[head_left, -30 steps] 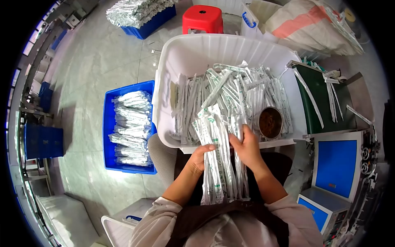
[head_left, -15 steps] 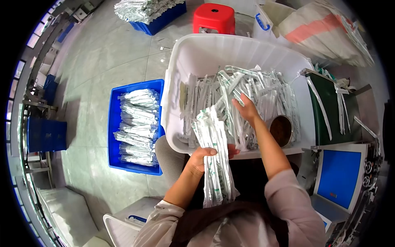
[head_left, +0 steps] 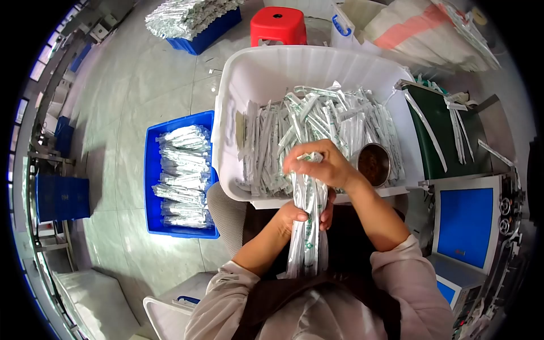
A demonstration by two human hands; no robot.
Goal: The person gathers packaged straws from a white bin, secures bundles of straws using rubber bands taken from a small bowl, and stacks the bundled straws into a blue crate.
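Note:
A bundle of long, thin packets (head_left: pixel 309 241) in clear-and-white wrappers with green print stands upright in front of my body. My left hand (head_left: pixel 293 216) is closed around its middle, thumb in front and fingertips showing on the far side. Over the top ends of the same bundle, my right hand (head_left: pixel 322 162) curls its fingers, gripping there. Just beyond both hands is a big white tub (head_left: pixel 283 56) with a heap of similar loose packets (head_left: pixel 328 113). A round metal cup (head_left: pixel 374 165) with brownish contents sits in the tub near my right forearm.
On the floor to the left, a blue crate (head_left: pixel 152 187) holds stacked packet bundles. Another blue crate (head_left: pixel 207 38), heaped with packets, and a red stool (head_left: pixel 277 25) stand behind the tub. At right are a green surface (head_left: pixel 428 130) with loose strips and a blue-panelled machine (head_left: pixel 464 226).
My right hand has come from the heap in the tub down to the top of the bundle and closed over it. My left hand keeps its hold. The view has shifted slightly.

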